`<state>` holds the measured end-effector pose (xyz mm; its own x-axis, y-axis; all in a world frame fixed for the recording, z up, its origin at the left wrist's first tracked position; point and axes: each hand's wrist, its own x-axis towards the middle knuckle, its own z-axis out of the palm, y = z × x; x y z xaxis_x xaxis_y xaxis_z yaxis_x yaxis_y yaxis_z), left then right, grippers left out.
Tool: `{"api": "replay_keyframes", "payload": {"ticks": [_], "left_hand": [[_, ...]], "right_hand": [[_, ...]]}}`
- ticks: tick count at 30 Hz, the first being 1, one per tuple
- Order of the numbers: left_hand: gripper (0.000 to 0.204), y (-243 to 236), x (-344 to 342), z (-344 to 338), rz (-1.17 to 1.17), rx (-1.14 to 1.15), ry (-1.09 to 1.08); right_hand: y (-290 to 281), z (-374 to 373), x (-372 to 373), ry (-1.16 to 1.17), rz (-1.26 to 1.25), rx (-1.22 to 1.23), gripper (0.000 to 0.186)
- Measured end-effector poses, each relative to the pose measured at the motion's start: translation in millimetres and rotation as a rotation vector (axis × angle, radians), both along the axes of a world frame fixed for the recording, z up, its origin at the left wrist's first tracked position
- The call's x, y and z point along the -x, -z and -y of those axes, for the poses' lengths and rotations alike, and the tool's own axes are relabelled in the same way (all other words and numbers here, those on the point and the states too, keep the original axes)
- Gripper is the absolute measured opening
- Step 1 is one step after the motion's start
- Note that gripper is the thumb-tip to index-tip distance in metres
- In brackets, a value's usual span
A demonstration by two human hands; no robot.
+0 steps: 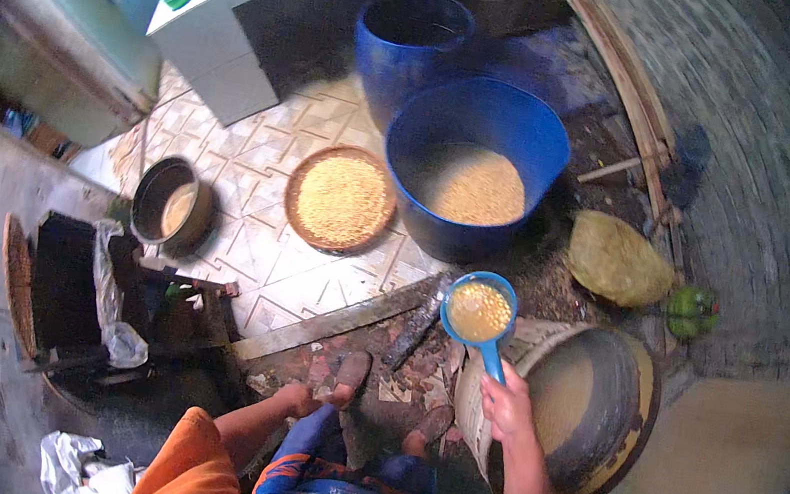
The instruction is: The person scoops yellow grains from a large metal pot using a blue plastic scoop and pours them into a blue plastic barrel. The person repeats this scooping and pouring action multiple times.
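Observation:
My right hand is wrapped round the handle of a blue plastic dipper. Yellow beans, wet with cloudy liquid, fill its bowl. The dipper is held over the near left rim of a big tilted pot, which has pale cloudy liquid inside. Beyond the dipper stands a large blue tub with a heap of similar beans in it. My left hand hangs by my left knee, its fingers loosely curled, with nothing visible in them.
A round woven tray of yellow beans lies on the tiles, beside a dark pot. A second blue barrel stands behind the tub. A wooden beam edges the tiled floor. Right of the tub sits a yellowish sack.

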<state>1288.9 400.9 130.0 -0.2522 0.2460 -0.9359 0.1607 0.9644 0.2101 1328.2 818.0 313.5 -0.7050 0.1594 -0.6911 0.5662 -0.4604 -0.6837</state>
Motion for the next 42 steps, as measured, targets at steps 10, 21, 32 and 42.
{"api": "replay_keyframes", "payload": {"ticks": [10,21,32,42], "left_hand": [[0.062,-2.8,-23.9,119.4,-0.106,-0.016,-0.3],[0.057,26.0,-29.5,138.8,-0.102,-0.054,-0.407],[0.058,-3.3,31.0,29.3,-0.179,-0.302,-0.413],[0.068,-64.8,74.1,-194.9,-0.135,-0.435,-0.007]], "right_hand": [[42.2,121.3,265.7,-0.708,-0.137,-1.315,0.032],[6.7,168.3,400.6,-0.773,-0.289,-1.954,0.054],[18.7,111.7,308.5,-0.399,-0.8,-1.265,0.056],[-9.3,3.6,2.3,0.21,-0.279,-0.133,0.05]]}}
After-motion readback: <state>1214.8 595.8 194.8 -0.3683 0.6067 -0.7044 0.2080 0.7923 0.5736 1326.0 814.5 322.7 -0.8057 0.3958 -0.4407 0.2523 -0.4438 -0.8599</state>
